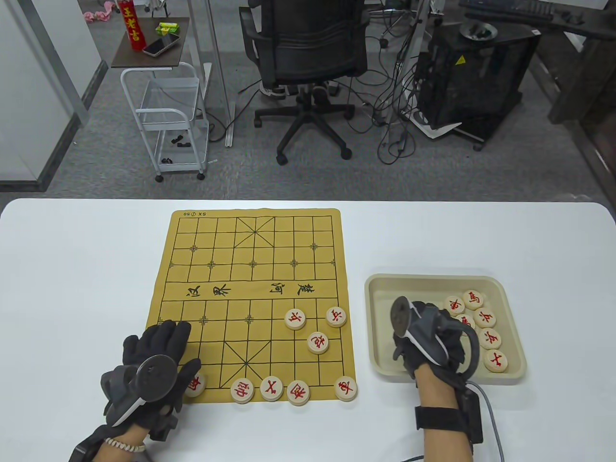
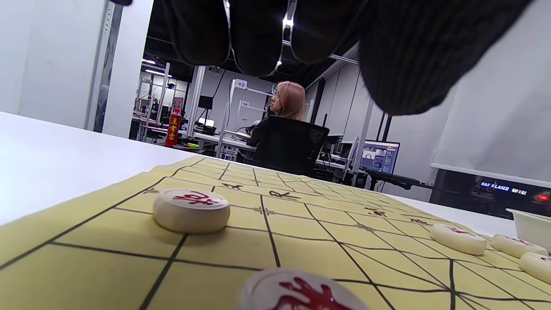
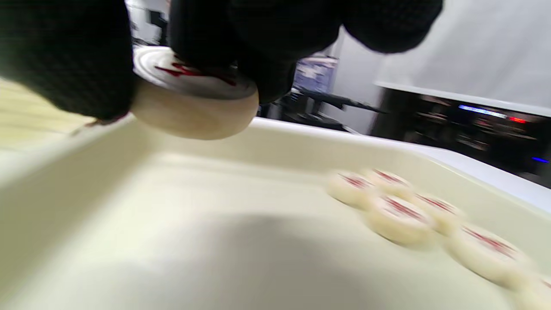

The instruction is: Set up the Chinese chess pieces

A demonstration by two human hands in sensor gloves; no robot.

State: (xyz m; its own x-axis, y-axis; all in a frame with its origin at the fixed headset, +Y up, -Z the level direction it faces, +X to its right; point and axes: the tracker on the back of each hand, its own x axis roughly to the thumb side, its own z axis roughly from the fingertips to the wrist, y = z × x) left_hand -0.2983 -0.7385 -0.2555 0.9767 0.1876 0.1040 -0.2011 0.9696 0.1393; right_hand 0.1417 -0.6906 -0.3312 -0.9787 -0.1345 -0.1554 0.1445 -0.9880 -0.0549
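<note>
The right hand (image 1: pixel 426 344) is pinching a red-lettered chess piece (image 3: pixel 193 97) between its fingertips, lifted above the floor of the beige tray (image 1: pixel 380 288) (more pieces are lying just to its right). The left hand (image 1: pixel 154 358) is resting with fingers spread flat on the near-left corner of the yellow board (image 1: pixel 255 269) on the white worktop (image 1: pixel 72 288), touching a piece (image 1: pixel 196 384) at its thumb, with a row of pieces (image 1: pixel 272 389) to its right.

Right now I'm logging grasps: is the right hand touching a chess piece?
Touching. The right wrist view shows the right hand gripping a chess piece between its fingers, lifted above the tray floor.
</note>
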